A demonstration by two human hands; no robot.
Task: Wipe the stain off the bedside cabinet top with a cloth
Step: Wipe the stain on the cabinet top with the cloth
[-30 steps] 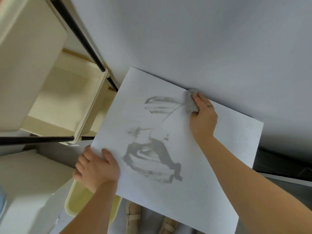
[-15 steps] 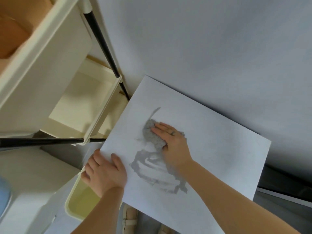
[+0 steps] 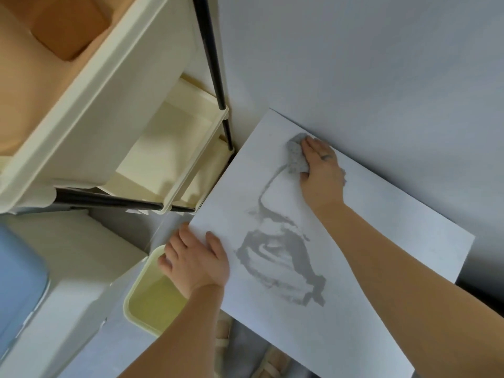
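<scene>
The white cabinet top (image 3: 381,241) fills the lower right, set against a pale wall. A grey smeared stain (image 3: 283,257) covers its middle, with a thin streak running up toward the far edge. My right hand (image 3: 321,170) presses a small grey cloth (image 3: 296,155) flat on the top near the wall, at the streak's upper end. My left hand (image 3: 196,257) rests on the cabinet's left corner, fingers spread over the edge and holding nothing.
A cream trolley with trays (image 3: 169,148) and black poles (image 3: 215,77) stands close to the cabinet's left side. A pale yellow bin (image 3: 136,304) sits below my left hand. Sandalled feet (image 3: 223,336) show on the floor under the front edge.
My right hand slid the cloth from the stain's middle up to the far edge by the wall, leaving a thin streak. The left hand stayed on the corner.
</scene>
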